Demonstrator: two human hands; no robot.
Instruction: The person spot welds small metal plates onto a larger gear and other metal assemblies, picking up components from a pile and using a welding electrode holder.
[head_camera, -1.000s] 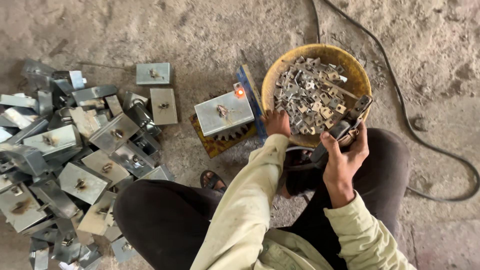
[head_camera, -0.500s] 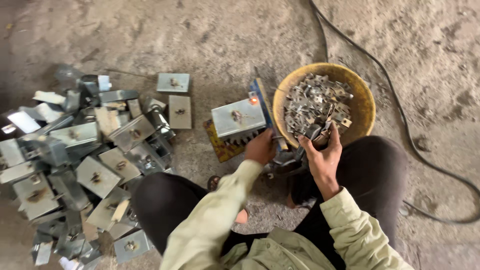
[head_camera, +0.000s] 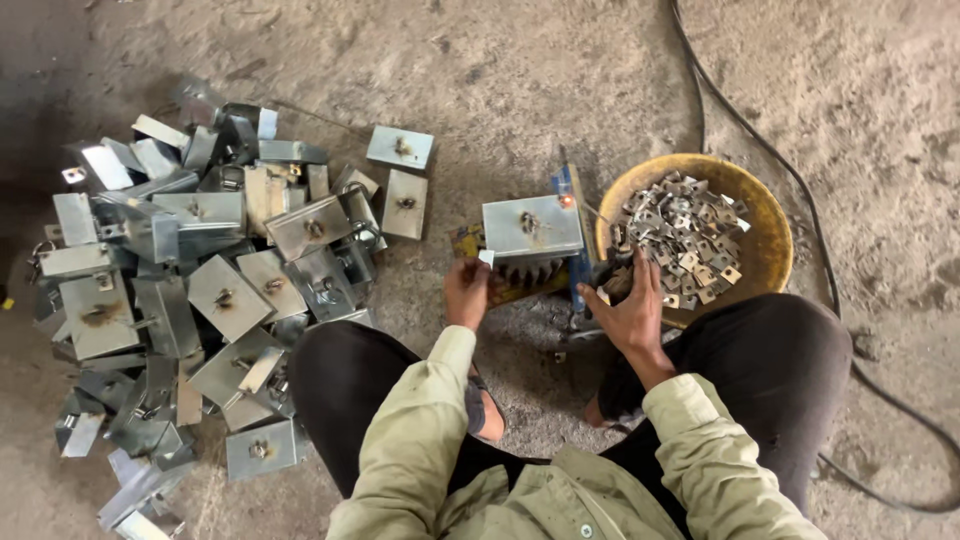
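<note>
Our left hand (head_camera: 467, 290) pinches one small metal piece (head_camera: 486, 257) at its fingertips, just below the near-left corner of the single grey metal plate (head_camera: 532, 226) set on the fixture (head_camera: 573, 240). Our right hand (head_camera: 628, 303) reaches toward the dark tool parts at the fixture's right side; whether it grips anything we cannot tell. Just right of that hand sits one yellow bowl (head_camera: 770, 250) with dozens of small metal clips (head_camera: 680, 235), too many to count. Well left of our left hand lies one heap of folded metal brackets (head_camera: 190, 270), several dozen. One black cable (head_camera: 790, 180) runs beyond the bowl.
</note>
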